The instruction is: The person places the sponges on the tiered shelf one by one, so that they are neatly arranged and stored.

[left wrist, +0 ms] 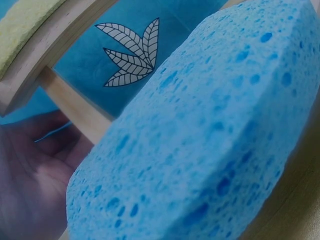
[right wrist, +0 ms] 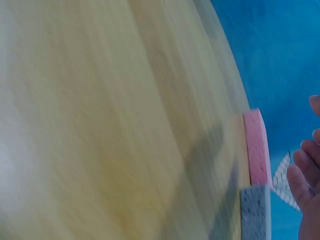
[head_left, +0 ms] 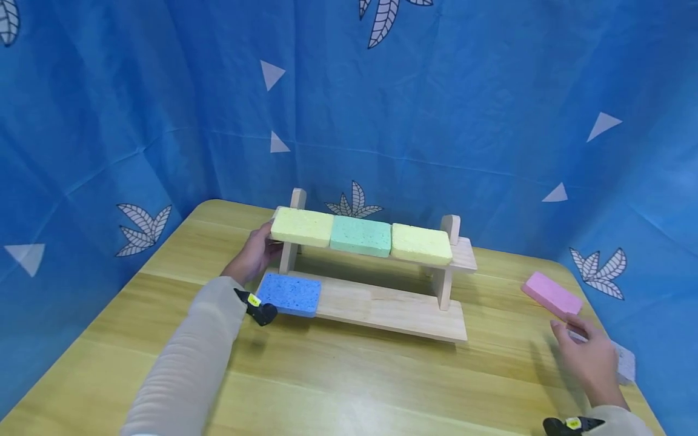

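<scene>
A two-tier wooden shelf (head_left: 376, 306) stands on the table. Its upper board carries a yellow sponge (head_left: 302, 227), a green sponge (head_left: 360, 235) and another yellow sponge (head_left: 421, 243) in a row. On the left part of the lower board lies a blue sponge (head_left: 289, 293), which fills much of the left wrist view. My left hand (head_left: 253, 254) holds the left end of the upper board, its fingers partly hidden behind it. At the right, my right hand (head_left: 591, 357) hovers with loosely bent fingers over a grey sponge (head_left: 626, 362), partly covering it, with nothing in its grasp.
Beyond the right hand, a pink sponge (head_left: 552, 293) lies near the right edge of the wooden table (head_left: 349, 381). A blue patterned curtain (head_left: 382, 121) hangs behind the table and along both sides.
</scene>
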### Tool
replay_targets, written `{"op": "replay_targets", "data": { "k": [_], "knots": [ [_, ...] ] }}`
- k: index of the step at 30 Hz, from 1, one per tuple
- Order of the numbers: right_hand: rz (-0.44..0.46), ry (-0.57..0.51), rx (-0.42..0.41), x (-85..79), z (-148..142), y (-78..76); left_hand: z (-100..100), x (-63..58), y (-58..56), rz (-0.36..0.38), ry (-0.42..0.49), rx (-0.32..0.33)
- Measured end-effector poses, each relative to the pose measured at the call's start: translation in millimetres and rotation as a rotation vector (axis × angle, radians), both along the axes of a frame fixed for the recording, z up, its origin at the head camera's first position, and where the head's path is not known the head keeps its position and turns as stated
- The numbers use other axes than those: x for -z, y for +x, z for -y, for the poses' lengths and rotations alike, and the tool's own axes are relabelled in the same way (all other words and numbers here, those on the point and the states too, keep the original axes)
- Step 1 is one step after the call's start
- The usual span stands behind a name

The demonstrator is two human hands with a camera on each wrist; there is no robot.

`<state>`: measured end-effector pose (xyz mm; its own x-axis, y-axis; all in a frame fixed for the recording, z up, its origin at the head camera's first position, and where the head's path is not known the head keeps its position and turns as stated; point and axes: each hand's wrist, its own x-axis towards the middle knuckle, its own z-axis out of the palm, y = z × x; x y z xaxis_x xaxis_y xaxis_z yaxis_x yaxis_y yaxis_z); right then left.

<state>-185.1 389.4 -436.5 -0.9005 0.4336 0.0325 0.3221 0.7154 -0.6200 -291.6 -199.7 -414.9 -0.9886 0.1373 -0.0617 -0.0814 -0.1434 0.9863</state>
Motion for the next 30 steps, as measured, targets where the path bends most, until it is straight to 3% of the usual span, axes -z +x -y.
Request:
{"op": "replay_targets", "data": {
  "k": [6,10,13,23,30],
  "knots": [
    [0.036,-0.007,0.126,-11.6,-26.5,1.2,-2.4,0.2,-1.9,0.041,-0.001,-0.015],
    [0.029,-0.04,0.243,-10.3,-43.8,2.8,-3.1,-0.1,-2.1,0.044,-0.005,-0.004],
    [0.046,-0.054,0.283,-5.9,-56.0,5.6,-2.0,-1.3,-1.6,0.044,-0.003,-0.01],
    [0.387,-0.045,0.345,10.7,-85.3,11.9,-1.7,-0.4,-2.5,0.033,-0.009,-0.021],
    [0.439,-0.045,0.29,14.0,-82.0,14.0,-1.8,-0.2,-2.1,0.027,-0.021,-0.023]
  ]
}}
